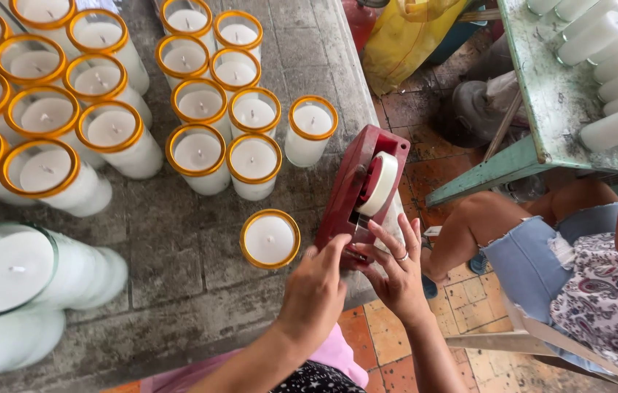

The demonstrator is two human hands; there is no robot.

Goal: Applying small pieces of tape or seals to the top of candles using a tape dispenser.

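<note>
Red tape dispenser (356,191) at twelve o'clock of both hands (fingertips touching): left hand (315,290) curled, right hand (398,273) fingers spread.

Matt red metal tape dispenser (356,191) on a rough grey concrete table (178,269).

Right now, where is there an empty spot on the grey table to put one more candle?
Bare grey table lies in front of the lone gold-rimmed candle, between the big candle without a gold rim and the left hand. A narrower patch sits between the lone candle and the candle cluster. The cluster is packed; both hands crowd the red tape dispenser.
</note>
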